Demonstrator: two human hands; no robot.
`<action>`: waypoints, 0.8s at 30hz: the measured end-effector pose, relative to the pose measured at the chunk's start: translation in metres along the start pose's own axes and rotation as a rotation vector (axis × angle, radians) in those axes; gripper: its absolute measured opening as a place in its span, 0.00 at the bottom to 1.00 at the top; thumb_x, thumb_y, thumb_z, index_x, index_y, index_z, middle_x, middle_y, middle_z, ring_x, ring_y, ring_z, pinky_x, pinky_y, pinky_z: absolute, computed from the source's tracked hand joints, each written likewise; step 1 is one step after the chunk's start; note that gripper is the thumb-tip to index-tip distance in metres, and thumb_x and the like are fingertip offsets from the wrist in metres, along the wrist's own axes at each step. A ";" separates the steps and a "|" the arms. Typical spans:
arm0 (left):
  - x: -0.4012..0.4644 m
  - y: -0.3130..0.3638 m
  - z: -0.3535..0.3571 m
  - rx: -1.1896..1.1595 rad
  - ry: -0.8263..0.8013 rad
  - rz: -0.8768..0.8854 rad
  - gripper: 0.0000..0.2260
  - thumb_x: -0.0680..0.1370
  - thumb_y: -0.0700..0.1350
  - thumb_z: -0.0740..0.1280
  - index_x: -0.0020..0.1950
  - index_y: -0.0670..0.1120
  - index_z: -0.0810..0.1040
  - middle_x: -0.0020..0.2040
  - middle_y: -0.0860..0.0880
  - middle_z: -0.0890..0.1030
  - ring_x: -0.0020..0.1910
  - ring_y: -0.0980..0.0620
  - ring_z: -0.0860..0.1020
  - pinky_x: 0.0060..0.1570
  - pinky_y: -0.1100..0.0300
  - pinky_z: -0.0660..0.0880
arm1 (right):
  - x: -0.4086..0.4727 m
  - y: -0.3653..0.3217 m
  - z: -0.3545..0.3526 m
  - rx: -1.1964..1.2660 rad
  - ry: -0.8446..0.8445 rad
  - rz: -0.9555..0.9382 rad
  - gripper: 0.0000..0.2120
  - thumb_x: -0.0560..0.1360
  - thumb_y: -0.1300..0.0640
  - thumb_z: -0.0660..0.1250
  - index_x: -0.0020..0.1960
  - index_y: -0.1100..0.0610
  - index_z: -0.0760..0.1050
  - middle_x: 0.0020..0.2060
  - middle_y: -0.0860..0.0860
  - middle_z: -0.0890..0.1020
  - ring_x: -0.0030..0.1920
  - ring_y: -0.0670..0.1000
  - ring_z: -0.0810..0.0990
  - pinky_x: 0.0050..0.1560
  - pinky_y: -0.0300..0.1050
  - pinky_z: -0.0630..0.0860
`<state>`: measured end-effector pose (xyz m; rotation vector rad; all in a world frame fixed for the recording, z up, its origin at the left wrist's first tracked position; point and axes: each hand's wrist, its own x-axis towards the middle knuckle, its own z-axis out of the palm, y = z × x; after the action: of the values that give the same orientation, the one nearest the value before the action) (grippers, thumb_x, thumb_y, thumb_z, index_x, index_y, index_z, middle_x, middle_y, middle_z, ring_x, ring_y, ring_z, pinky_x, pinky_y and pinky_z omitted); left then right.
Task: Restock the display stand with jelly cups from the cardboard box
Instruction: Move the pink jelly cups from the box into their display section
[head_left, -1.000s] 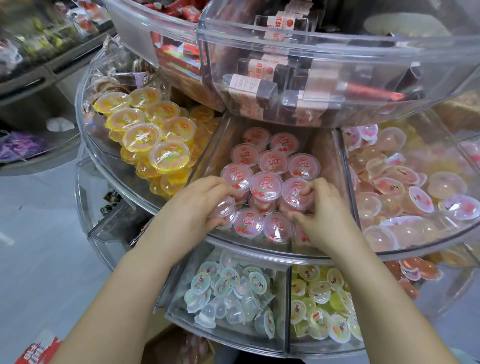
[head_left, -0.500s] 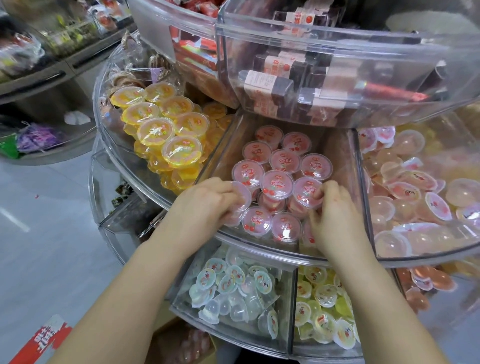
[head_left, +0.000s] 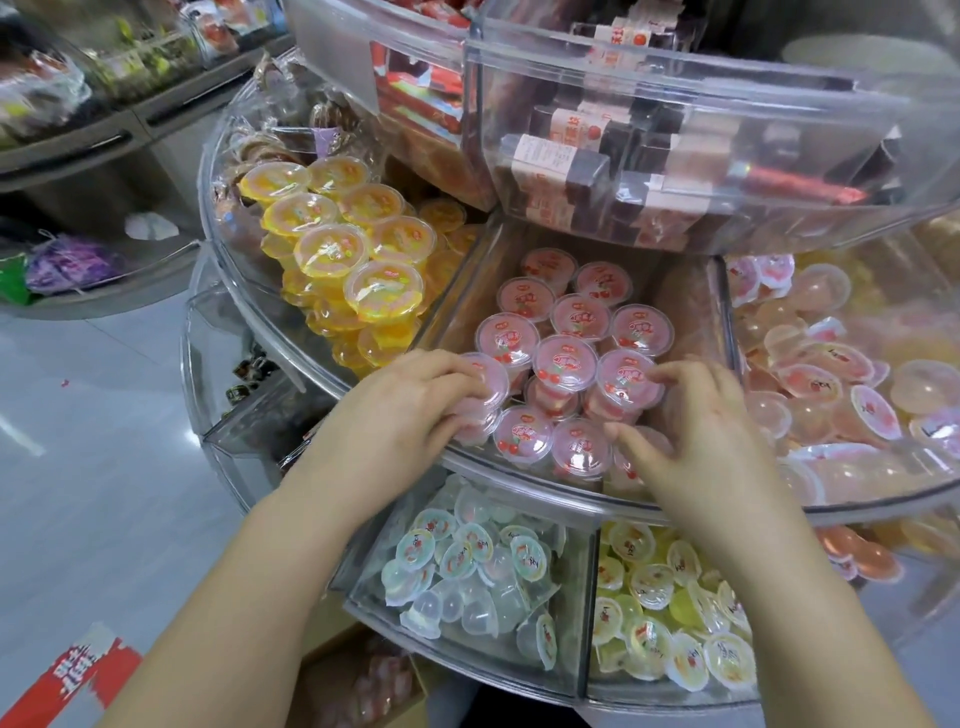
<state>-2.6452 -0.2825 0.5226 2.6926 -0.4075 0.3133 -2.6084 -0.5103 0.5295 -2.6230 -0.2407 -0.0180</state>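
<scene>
Fingertips of left hand (head_left: 415, 400) hidden behind pink jelly cups (head_left: 563, 358), curled round one; right hand (head_left: 685, 415) pinching another. Cardboard box (head_left: 358, 680) mostly hidden under clear display stand (head_left: 519, 486). Grey floor (head_left: 104, 467) at left.

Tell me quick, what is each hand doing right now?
Left hand: fingers curled round a pink jelly cup at the left of the stack.
Right hand: fingertips pinching the rim of another pink cup.
</scene>
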 end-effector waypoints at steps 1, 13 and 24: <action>-0.008 0.000 -0.003 -0.041 0.057 -0.030 0.10 0.71 0.36 0.72 0.52 0.42 0.82 0.51 0.48 0.82 0.51 0.47 0.79 0.51 0.56 0.75 | -0.005 -0.006 -0.004 0.005 0.048 -0.063 0.20 0.70 0.51 0.70 0.58 0.55 0.69 0.60 0.48 0.70 0.58 0.50 0.71 0.51 0.40 0.65; -0.229 -0.044 0.012 -0.732 0.604 -0.957 0.12 0.74 0.43 0.68 0.42 0.61 0.81 0.43 0.59 0.84 0.44 0.61 0.81 0.46 0.73 0.73 | -0.087 -0.142 0.134 0.387 -0.653 -0.463 0.07 0.71 0.51 0.68 0.48 0.46 0.74 0.40 0.41 0.79 0.40 0.41 0.76 0.40 0.30 0.69; -0.468 -0.140 0.308 -0.793 0.125 -1.621 0.11 0.75 0.32 0.63 0.45 0.48 0.78 0.41 0.52 0.79 0.43 0.50 0.78 0.42 0.73 0.70 | -0.194 -0.026 0.536 -0.400 -1.455 -0.272 0.14 0.75 0.60 0.62 0.61 0.57 0.73 0.58 0.56 0.79 0.58 0.54 0.77 0.52 0.41 0.71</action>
<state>-2.9878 -0.1771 0.0695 1.4807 1.3308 -0.1632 -2.8213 -0.2606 0.0630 -2.3845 -1.1262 1.8948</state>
